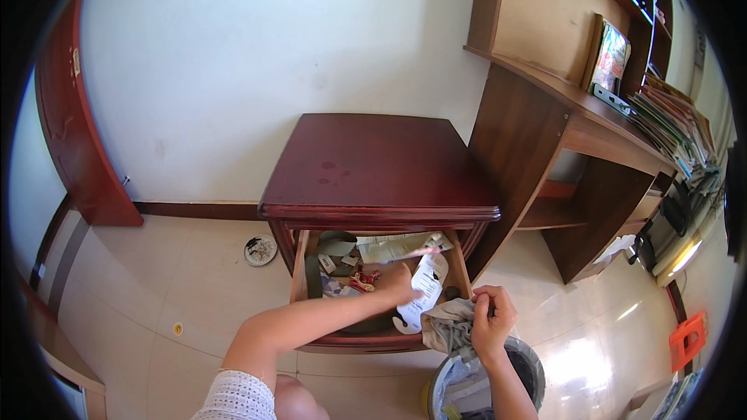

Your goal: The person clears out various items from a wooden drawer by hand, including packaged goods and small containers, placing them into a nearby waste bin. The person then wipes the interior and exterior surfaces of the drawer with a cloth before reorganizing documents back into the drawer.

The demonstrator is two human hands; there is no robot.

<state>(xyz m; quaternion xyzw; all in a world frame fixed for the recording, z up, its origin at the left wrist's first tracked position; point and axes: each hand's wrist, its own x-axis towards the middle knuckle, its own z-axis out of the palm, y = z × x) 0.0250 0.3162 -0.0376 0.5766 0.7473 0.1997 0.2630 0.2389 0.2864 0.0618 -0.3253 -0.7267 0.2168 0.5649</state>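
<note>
My left hand is over an open wooden drawer, its fingers on a white printed card with a hook-shaped end. The card bears writing, and its lower end reaches the drawer's front. My right hand grips a crumpled grey-beige cloth beside the drawer's right front corner. Below that hand stands a lined trash bin with some waste inside. In the drawer lie a red and gold wrapper, a printed paper sheet, a dark green strap and small tags.
The drawer belongs to a dark red wooden cabinet against the wall. A wooden desk with stacked papers adjoins it on the right. A round dish sits on the floor at left; an orange plastic stool is at far right.
</note>
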